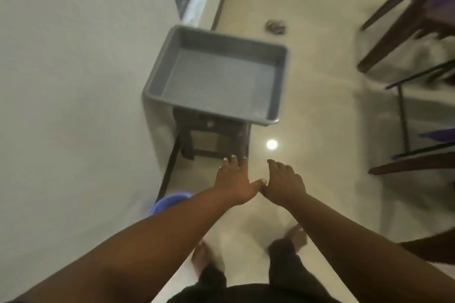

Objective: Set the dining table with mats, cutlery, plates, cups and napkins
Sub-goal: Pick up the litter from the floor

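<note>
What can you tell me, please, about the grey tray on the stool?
The tray is a grey rectangular one with raised walls and a rolled rim, plastic or metal by its look. It appears empty, though the picture is blurred. It sits level on a small dark stool by the wall, overhanging it on all visible sides. Nothing else touches it; both hands hover short of it, holding nothing.

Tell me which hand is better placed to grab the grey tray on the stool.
Left, marginally. The left hand hangs open just below the stool that carries the grey tray; the right hand, also open, sits further aside over bare floor.
</note>
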